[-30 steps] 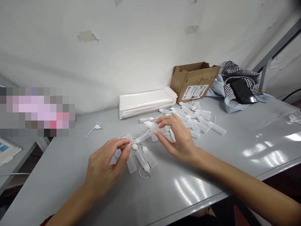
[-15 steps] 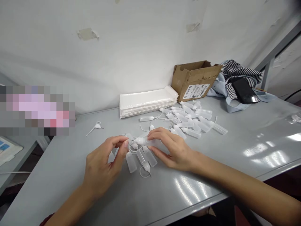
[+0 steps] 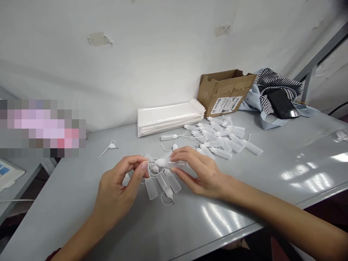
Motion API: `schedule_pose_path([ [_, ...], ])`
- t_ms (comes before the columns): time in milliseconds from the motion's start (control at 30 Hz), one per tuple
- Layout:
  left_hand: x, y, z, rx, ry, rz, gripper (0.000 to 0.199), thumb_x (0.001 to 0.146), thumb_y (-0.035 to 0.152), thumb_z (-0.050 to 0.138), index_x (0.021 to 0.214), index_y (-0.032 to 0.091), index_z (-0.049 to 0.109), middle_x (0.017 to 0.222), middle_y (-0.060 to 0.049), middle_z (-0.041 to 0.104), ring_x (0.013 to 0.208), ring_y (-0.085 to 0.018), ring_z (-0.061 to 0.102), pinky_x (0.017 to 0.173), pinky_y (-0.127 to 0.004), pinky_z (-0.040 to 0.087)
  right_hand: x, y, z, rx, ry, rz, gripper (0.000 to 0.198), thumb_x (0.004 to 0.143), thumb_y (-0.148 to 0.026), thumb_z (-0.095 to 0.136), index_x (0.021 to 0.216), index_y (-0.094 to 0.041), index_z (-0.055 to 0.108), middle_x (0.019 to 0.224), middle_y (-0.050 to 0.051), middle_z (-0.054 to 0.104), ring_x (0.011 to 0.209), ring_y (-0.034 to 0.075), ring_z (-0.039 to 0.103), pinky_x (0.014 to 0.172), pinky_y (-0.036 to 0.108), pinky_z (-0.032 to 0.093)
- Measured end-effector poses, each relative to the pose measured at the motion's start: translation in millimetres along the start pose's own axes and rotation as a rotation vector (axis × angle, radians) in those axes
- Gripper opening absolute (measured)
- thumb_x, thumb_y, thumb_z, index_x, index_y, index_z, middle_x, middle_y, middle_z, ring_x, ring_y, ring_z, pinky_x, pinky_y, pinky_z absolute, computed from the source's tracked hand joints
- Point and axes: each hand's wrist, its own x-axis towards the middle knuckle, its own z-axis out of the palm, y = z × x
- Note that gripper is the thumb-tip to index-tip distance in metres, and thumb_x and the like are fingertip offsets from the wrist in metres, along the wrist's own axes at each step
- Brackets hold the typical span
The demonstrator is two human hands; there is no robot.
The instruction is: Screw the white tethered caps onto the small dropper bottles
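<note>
My right hand (image 3: 199, 170) grips a small translucent needle-tip bottle (image 3: 176, 164) by its body, holding it nearly level with its white top to the left. My left hand (image 3: 122, 185) has thumb and index finger pinched at the end of that bottle's thin metal needle (image 3: 151, 162). A thin white strap (image 3: 156, 177) loops below the bottle's top; whether its end is in the pinch is hidden by my fingertips. Under and beside my hands lie several more such bottles, among them one with its needle toward me (image 3: 165, 183) and one tilted (image 3: 151, 188).
A larger pile of needle-tip bottles (image 3: 217, 136) lies behind my right hand. A loose white needle top (image 3: 111, 146) is at the left. White padded envelopes (image 3: 170, 114), a cardboard box (image 3: 225, 92), cloth (image 3: 282, 85) and a black phone (image 3: 282, 104) stand along the back.
Both hands keep nearly the same pose around the bottle. My left fingers have shifted very slightly, and the whole view has moved a little.
</note>
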Motion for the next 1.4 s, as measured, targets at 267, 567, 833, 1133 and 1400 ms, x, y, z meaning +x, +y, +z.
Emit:
schedule_pose_path([
  [267, 5.8, -10.8, -2.5, -0.293, -0.148, -0.192, 0.023, 0.083, 0.047, 0.060, 0.081, 0.024, 0.065, 0.060, 0.004, 0.060, 0.055, -0.012, 0.056, 0.040, -0.017, 0.037, 0.4, -0.6, -0.3, -0.016, 0.028, -0.003, 0.019, 0.089, -0.012, 0.053, 0.107, -0.015, 0.050, 0.095, 0.011, 0.062, 0.094, 0.019, 0.061, 0.076, 0.032, 0.056],
  [567, 5.9, -14.3, -2.2, -0.352, -0.159, -0.220, 0.022, 0.083, 0.045, 0.061, 0.082, 0.024, 0.065, 0.062, 0.003, 0.058, 0.058, -0.012, 0.056, 0.040, -0.018, 0.037, 1.3, -0.8, -0.7, -0.019, 0.013, -0.004, 0.018, 0.090, -0.013, 0.051, 0.108, -0.016, 0.049, 0.095, 0.010, 0.063, 0.093, 0.019, 0.061, 0.075, 0.033, 0.056],
  [833, 5.7, -14.1, -2.8, -0.368, -0.152, -0.212, 0.020, 0.083, 0.043, 0.060, 0.082, 0.023, 0.065, 0.061, 0.003, 0.058, 0.056, -0.013, 0.056, 0.040, -0.019, 0.038, 0.6, -1.3, -1.5, -0.028, 0.007, -0.014, 0.017, 0.090, -0.014, 0.051, 0.107, -0.015, 0.050, 0.095, 0.011, 0.064, 0.093, 0.020, 0.062, 0.075, 0.034, 0.057],
  [1133, 4.9, -17.6, -1.9, -0.401, -0.186, -0.248, 0.020, 0.084, 0.044, 0.060, 0.085, 0.025, 0.065, 0.064, 0.003, 0.058, 0.061, -0.012, 0.057, 0.041, -0.018, 0.036, 1.3, -2.1, -1.7, -0.022, 0.037, -0.021, 0.019, 0.089, -0.012, 0.054, 0.107, -0.015, 0.050, 0.094, 0.010, 0.064, 0.094, 0.020, 0.062, 0.076, 0.033, 0.057],
  [1400, 5.2, -17.4, -3.0, -0.395, -0.190, -0.241, 0.020, 0.084, 0.044, 0.060, 0.085, 0.025, 0.065, 0.063, 0.003, 0.058, 0.058, -0.013, 0.056, 0.040, -0.019, 0.037, 1.4, -2.9, -2.2, -0.020, 0.038, -0.015, 0.018, 0.090, -0.013, 0.051, 0.108, -0.017, 0.050, 0.094, 0.009, 0.064, 0.093, 0.020, 0.063, 0.074, 0.033, 0.057],
])
